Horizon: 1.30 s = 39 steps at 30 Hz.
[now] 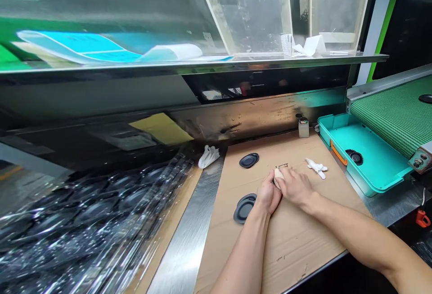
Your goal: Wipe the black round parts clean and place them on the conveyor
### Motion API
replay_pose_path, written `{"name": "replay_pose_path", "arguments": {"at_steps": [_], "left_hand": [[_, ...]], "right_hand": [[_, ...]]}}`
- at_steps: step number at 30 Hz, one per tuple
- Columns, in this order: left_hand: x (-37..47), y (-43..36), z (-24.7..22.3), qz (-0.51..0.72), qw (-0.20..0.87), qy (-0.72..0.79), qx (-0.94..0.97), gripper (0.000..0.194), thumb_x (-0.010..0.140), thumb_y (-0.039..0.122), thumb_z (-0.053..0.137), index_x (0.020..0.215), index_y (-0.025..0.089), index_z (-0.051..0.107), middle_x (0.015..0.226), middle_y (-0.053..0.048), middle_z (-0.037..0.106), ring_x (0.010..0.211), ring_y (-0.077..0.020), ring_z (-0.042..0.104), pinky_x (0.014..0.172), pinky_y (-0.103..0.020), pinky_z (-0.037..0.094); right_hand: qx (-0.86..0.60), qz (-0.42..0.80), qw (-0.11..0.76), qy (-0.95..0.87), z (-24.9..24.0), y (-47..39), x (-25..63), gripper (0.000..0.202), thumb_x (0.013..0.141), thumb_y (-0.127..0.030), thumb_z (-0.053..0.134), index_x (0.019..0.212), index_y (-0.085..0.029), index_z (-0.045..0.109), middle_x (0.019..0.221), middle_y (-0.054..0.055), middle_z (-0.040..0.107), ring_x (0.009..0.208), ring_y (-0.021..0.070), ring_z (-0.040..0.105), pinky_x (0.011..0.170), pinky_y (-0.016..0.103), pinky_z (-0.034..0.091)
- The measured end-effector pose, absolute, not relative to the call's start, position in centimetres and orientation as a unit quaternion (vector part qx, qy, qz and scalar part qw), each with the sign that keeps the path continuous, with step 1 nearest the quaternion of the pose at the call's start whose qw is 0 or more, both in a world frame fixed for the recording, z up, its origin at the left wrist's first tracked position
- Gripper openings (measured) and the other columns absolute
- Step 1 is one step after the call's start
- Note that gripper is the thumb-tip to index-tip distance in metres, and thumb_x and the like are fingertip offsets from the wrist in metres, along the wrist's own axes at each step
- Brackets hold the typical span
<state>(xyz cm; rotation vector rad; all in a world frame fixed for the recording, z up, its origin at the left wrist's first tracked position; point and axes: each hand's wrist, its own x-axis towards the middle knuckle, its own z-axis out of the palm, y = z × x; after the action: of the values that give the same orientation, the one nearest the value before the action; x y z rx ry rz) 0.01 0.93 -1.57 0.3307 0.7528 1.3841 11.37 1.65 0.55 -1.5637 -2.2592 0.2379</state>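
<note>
My left hand point(269, 195) and my right hand point(294, 186) meet above the cardboard sheet point(303, 240). The fingers of my right hand press a small whitish cloth point(278, 175) against what my left hand holds. A dark edge shows between the hands; the rest of that piece is hidden. Beside my left wrist lie black oval parts point(243, 208), partly overlapping. Farther back on the cardboard is another black oval part point(249, 160). To the right of my right hand lies a crumpled white glove or cloth point(316, 168).
A teal bin point(381, 159) with a black part stands at the right, below the green conveyor belt point(398, 109). A small bottle point(303, 128) stands at the back. Clear plastic trays of black parts point(101, 208) fill the left. A metal shelf point(249, 63) spans above.
</note>
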Motion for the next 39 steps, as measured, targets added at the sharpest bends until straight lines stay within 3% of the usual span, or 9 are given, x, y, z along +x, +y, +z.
{"name": "replay_pose_path", "arguments": {"at_steps": [4, 9, 15, 19, 22, 25, 30, 34, 39], "left_hand": [[-0.3, 1.0, -1.3, 0.630, 0.682, 0.341, 0.143, 0.037, 0.105, 0.028, 0.035, 0.102, 0.009, 0.066, 0.107, -0.017, 0.074, 0.104, -0.0242, 0.072, 0.094, -0.042, 0.058], [-1.3, 0.7, -0.7, 0.637, 0.696, 0.310, 0.115, 0.042, 0.104, 0.035, 0.029, 0.111, 0.011, 0.062, 0.110, -0.023, 0.071, 0.108, -0.0327, 0.071, 0.082, -0.050, 0.060], [-2.0, 0.3, 0.2, 0.627, 0.726, 0.265, 0.094, 0.037, 0.099, 0.023, 0.038, 0.123, 0.009, 0.062, 0.124, -0.024, 0.067, 0.117, -0.0331, 0.066, 0.088, -0.050, 0.060], [-2.1, 0.2, 0.5, 0.629, 0.735, 0.246, 0.064, 0.042, 0.103, 0.040, 0.041, 0.124, 0.010, 0.063, 0.124, -0.021, 0.067, 0.112, -0.0280, 0.069, 0.081, -0.036, 0.064], [-2.2, 0.2, 0.6, 0.617, 0.744, 0.251, 0.041, 0.055, 0.104, 0.051, 0.035, 0.120, 0.008, 0.065, 0.111, -0.020, 0.070, 0.091, -0.0214, 0.072, 0.067, -0.027, 0.063], [-2.1, 0.2, 0.6, 0.601, 0.753, 0.267, 0.031, 0.060, 0.105, 0.053, 0.028, 0.116, 0.007, 0.066, 0.097, -0.017, 0.072, 0.072, -0.0161, 0.070, 0.057, -0.023, 0.061], [-1.8, 0.0, 0.7, 0.577, 0.766, 0.281, 0.039, 0.064, 0.104, 0.056, 0.028, 0.110, 0.006, 0.068, 0.086, -0.015, 0.071, 0.065, -0.0147, 0.067, 0.052, -0.021, 0.058], [-1.6, -0.2, 0.7, 0.566, 0.764, 0.303, 0.065, 0.065, 0.104, 0.056, 0.027, 0.109, 0.006, 0.069, 0.081, -0.015, 0.070, 0.062, -0.0153, 0.066, 0.050, -0.022, 0.057], [-0.9, -0.2, 0.5, 0.557, 0.740, 0.356, 0.127, 0.069, 0.103, 0.057, 0.025, 0.099, 0.004, 0.069, 0.075, -0.015, 0.070, 0.056, -0.0157, 0.064, 0.048, -0.023, 0.054]], "right_hand": [[-0.597, 0.092, 0.220, -0.766, 0.7, 2.7, 12.9, 0.031, 0.106, -0.041, 0.038, 0.124, -0.025, 0.057, 0.111, 0.007, 0.072, 0.095, 0.0223, 0.068, 0.076, 0.029, 0.044], [-0.613, 0.119, 0.256, -0.738, 0.9, 3.9, 14.8, 0.030, 0.104, -0.040, 0.041, 0.126, -0.027, 0.058, 0.111, 0.004, 0.073, 0.097, 0.0216, 0.067, 0.077, 0.029, 0.041], [-0.605, 0.005, 0.210, -0.768, 1.9, 3.8, 15.5, 0.042, 0.106, -0.041, 0.036, 0.097, -0.021, 0.071, 0.108, 0.011, 0.069, 0.108, 0.0265, 0.056, 0.091, 0.037, 0.039], [-0.656, -0.067, 0.191, -0.727, 2.0, 4.6, 17.2, 0.031, 0.100, -0.032, 0.044, 0.109, -0.018, 0.071, 0.113, 0.016, 0.064, 0.112, 0.0324, 0.049, 0.094, 0.045, 0.036], [-0.676, -0.065, 0.164, -0.716, 1.4, 5.4, 18.4, 0.031, 0.096, -0.024, 0.046, 0.114, -0.018, 0.070, 0.117, 0.017, 0.061, 0.113, 0.0343, 0.047, 0.093, 0.047, 0.036], [-0.672, -0.067, 0.173, -0.717, 1.0, 6.0, 19.0, 0.033, 0.096, -0.021, 0.043, 0.117, -0.017, 0.068, 0.121, 0.018, 0.059, 0.113, 0.0326, 0.048, 0.092, 0.043, 0.037], [-0.653, -0.087, 0.185, -0.729, 0.3, 7.0, 19.4, 0.042, 0.101, -0.028, 0.041, 0.137, -0.013, 0.055, 0.142, 0.020, 0.050, 0.129, 0.0334, 0.039, 0.101, 0.046, 0.033], [-0.637, -0.027, 0.121, -0.761, 0.1, 7.5, 19.2, 0.031, 0.103, -0.030, 0.042, 0.111, -0.015, 0.069, 0.119, 0.016, 0.064, 0.117, 0.0298, 0.050, 0.102, 0.045, 0.032], [-0.511, 0.056, 0.230, -0.826, 1.2, 6.1, 17.1, 0.029, 0.106, -0.028, 0.040, 0.100, -0.016, 0.066, 0.102, 0.009, 0.065, 0.095, 0.0179, 0.057, 0.086, 0.027, 0.040]]}}
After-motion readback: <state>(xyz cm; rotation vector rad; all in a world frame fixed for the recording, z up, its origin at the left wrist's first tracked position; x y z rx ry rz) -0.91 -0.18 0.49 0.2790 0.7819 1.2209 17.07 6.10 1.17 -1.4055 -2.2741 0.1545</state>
